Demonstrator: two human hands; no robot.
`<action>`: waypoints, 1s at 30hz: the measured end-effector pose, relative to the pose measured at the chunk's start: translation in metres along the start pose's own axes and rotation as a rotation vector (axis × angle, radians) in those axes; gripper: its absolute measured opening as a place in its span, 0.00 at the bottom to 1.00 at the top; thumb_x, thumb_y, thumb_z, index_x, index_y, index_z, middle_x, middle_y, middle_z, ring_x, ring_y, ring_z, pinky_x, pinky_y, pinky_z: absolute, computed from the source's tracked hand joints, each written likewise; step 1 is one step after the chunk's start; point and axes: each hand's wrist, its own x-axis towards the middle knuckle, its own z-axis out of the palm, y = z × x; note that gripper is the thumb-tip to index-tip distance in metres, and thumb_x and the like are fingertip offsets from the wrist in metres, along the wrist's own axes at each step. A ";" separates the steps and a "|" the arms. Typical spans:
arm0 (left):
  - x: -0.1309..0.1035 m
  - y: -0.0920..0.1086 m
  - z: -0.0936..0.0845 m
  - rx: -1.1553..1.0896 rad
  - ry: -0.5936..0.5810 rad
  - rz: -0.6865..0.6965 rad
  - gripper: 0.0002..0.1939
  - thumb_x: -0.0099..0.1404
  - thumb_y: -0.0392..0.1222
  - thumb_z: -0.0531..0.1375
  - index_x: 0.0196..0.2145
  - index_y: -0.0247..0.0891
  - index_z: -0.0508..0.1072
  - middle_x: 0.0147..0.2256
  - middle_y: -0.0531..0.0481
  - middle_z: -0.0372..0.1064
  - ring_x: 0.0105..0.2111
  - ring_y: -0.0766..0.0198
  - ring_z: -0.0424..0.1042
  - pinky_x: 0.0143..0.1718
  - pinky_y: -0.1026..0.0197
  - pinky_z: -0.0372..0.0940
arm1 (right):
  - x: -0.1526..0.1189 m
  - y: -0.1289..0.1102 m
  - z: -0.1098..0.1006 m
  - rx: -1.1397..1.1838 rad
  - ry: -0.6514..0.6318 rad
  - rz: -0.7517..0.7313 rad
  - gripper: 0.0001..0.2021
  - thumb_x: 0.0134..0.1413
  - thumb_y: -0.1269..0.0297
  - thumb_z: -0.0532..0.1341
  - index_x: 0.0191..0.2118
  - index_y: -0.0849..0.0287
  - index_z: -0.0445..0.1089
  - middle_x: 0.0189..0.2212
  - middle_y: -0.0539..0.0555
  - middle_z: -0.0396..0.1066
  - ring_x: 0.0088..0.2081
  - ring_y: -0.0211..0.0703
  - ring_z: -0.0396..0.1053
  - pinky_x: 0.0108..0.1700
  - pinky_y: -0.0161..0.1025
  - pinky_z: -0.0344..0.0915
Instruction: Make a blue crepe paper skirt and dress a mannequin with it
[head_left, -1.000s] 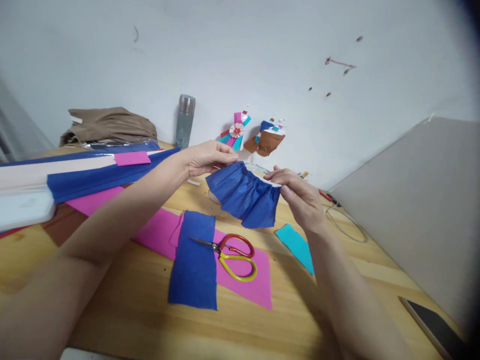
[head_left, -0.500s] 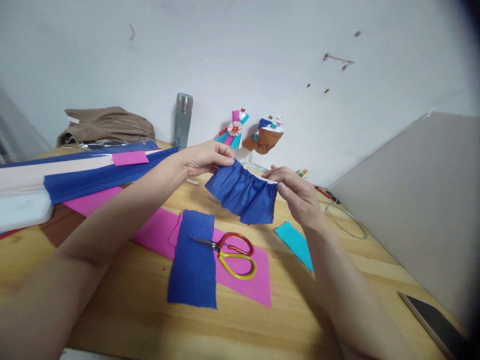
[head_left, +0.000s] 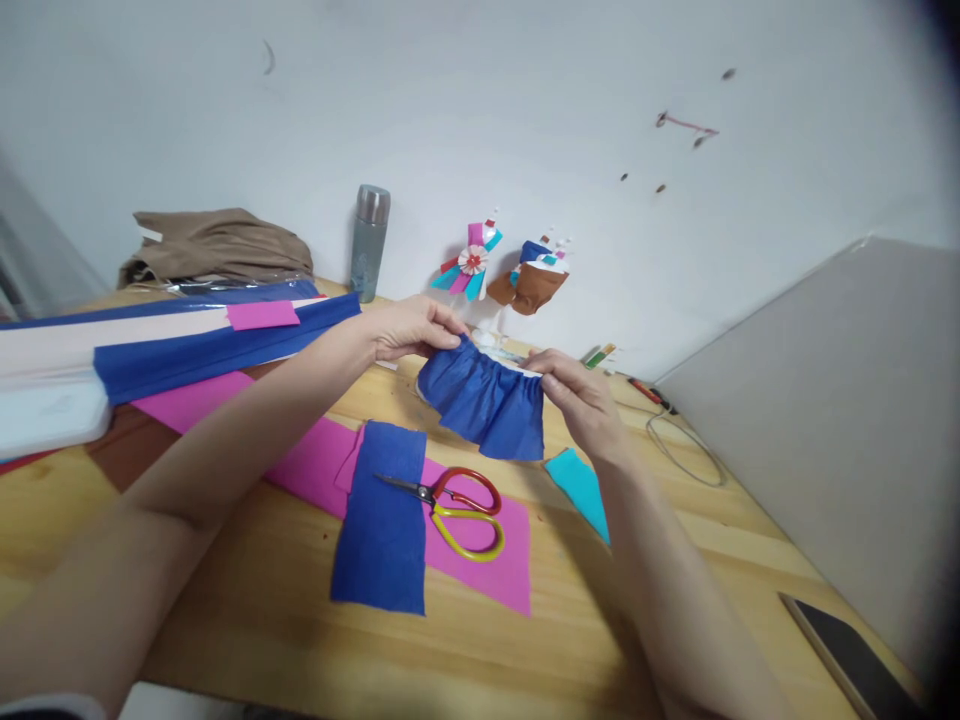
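Observation:
A small piece of blue gathered fabric [head_left: 486, 405], with a pale strip along its top edge, hangs stretched between my two hands above the table. My left hand [head_left: 424, 328] pinches its upper left corner. The upper right corner is gripped by my right hand [head_left: 574, 392], thumb in front and fingers behind. Below lie scissors [head_left: 450, 505] with one red and one yellow handle, resting across a flat blue cloth piece [head_left: 381, 540] and a pink strip [head_left: 491, 575]. Close to my right forearm is a turquoise piece [head_left: 579, 490].
A wooden table [head_left: 285, 620] meets the wall. At the back stand a grey flask [head_left: 369, 245] and colourful decorations [head_left: 471, 262]. Brown cloth [head_left: 217, 245] and folded blue fabric [head_left: 225, 350] lie left. A cable [head_left: 679, 460] and a phone-like dark slab [head_left: 847, 650] lie right.
Both hands have lowered slightly and come a little closer together, with the gathered blue fabric still between them. The camera view has shifted slightly.

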 end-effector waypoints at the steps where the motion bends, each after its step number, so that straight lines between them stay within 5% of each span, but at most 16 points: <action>1: 0.002 -0.003 -0.001 0.019 -0.016 -0.006 0.08 0.53 0.24 0.66 0.33 0.28 0.78 0.28 0.48 0.75 0.28 0.68 0.73 0.36 0.62 0.67 | 0.000 0.000 -0.001 -0.003 -0.010 0.016 0.18 0.66 0.46 0.56 0.36 0.53 0.73 0.30 0.52 0.71 0.34 0.46 0.69 0.39 0.43 0.66; 8: 0.003 -0.013 -0.008 0.285 -0.093 -0.075 0.05 0.54 0.27 0.65 0.30 0.31 0.77 0.27 0.51 0.74 0.28 0.69 0.70 0.35 0.65 0.64 | -0.004 0.009 0.005 0.091 -0.199 0.200 0.22 0.63 0.42 0.58 0.36 0.56 0.76 0.36 0.57 0.75 0.41 0.50 0.72 0.48 0.47 0.66; 14: -0.003 -0.008 -0.014 0.472 -0.177 -0.093 0.03 0.52 0.29 0.63 0.26 0.33 0.77 0.23 0.53 0.71 0.24 0.70 0.68 0.29 0.68 0.60 | -0.008 0.023 0.026 0.334 -0.387 0.334 0.15 0.56 0.50 0.67 0.38 0.57 0.79 0.41 0.58 0.78 0.47 0.51 0.73 0.54 0.49 0.65; 18: -0.003 -0.007 -0.019 0.373 -0.153 -0.034 0.03 0.51 0.30 0.65 0.26 0.33 0.76 0.30 0.50 0.77 0.32 0.67 0.74 0.35 0.67 0.65 | -0.010 0.027 0.034 0.528 -0.302 0.490 0.09 0.49 0.58 0.70 0.34 0.56 0.80 0.35 0.53 0.78 0.40 0.46 0.73 0.50 0.45 0.66; 21: -0.001 -0.007 -0.020 0.247 -0.247 -0.055 0.03 0.51 0.31 0.67 0.27 0.32 0.76 0.34 0.47 0.80 0.33 0.64 0.76 0.40 0.64 0.68 | -0.010 0.027 0.037 0.649 -0.248 0.559 0.07 0.44 0.60 0.68 0.31 0.56 0.80 0.31 0.51 0.77 0.36 0.44 0.72 0.47 0.43 0.66; 30: 0.001 -0.009 -0.023 0.053 -0.241 -0.074 0.04 0.55 0.26 0.62 0.30 0.30 0.75 0.33 0.41 0.80 0.35 0.60 0.79 0.42 0.60 0.71 | -0.010 0.015 0.050 0.729 -0.154 0.573 0.21 0.44 0.39 0.63 0.29 0.54 0.75 0.29 0.57 0.75 0.35 0.52 0.72 0.40 0.49 0.70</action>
